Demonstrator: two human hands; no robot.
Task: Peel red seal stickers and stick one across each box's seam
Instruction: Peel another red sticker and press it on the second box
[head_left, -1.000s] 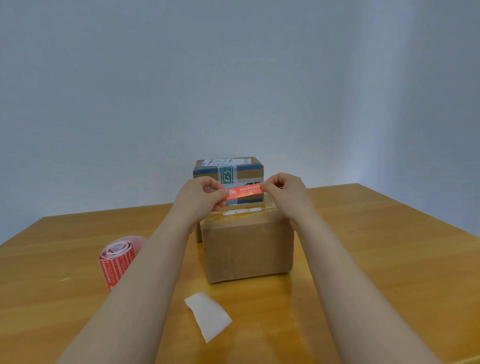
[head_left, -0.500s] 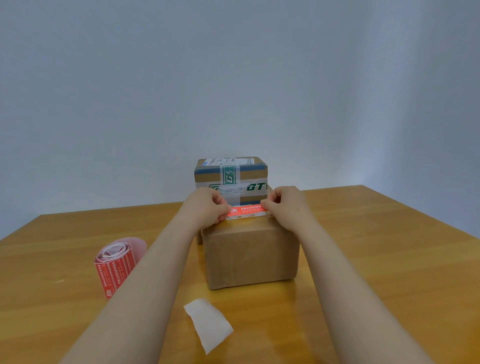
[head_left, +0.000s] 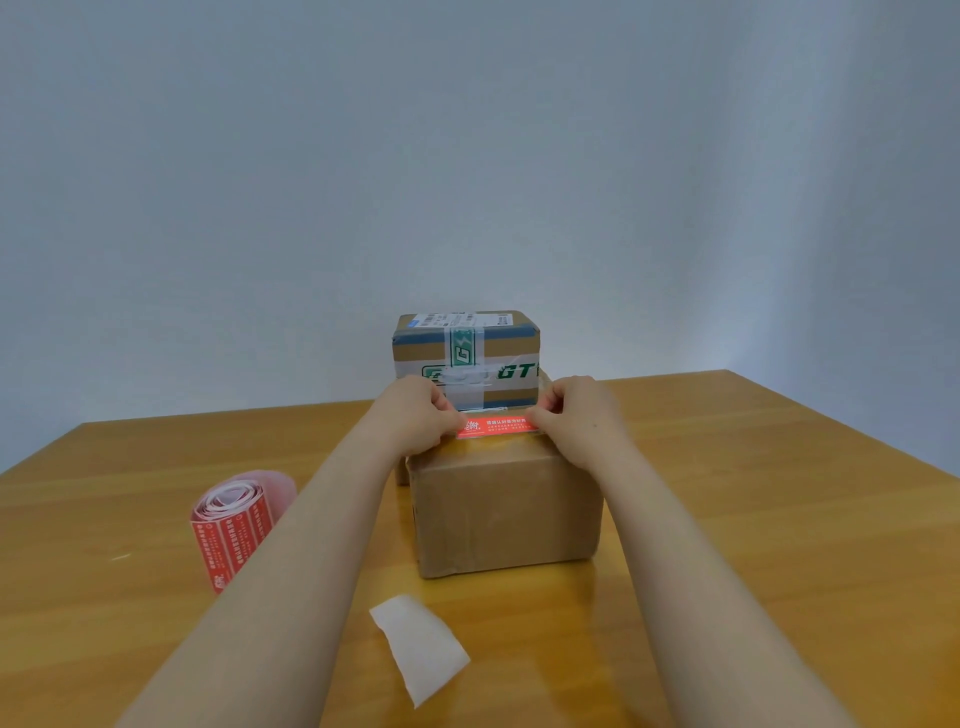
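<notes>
Closest to me, a peeled strip of white backing paper (head_left: 421, 649) lies curled on the wooden table (head_left: 753, 519). To the left, a little farther off, is the roll of red seal stickers (head_left: 234, 525), on its side and loosely unwound. Next comes the plain brown box (head_left: 506, 509). Over its top I see the left hand (head_left: 415, 415) and the right hand (head_left: 576, 415), fingers curled, each pinching one end of a red seal sticker (head_left: 496, 427) (white print facing up). The sticker stretches flat between them, low on the box's top; I cannot tell whether it is stuck down yet. Just behind stands a taller taped parcel (head_left: 467, 358) with green lettering.
</notes>
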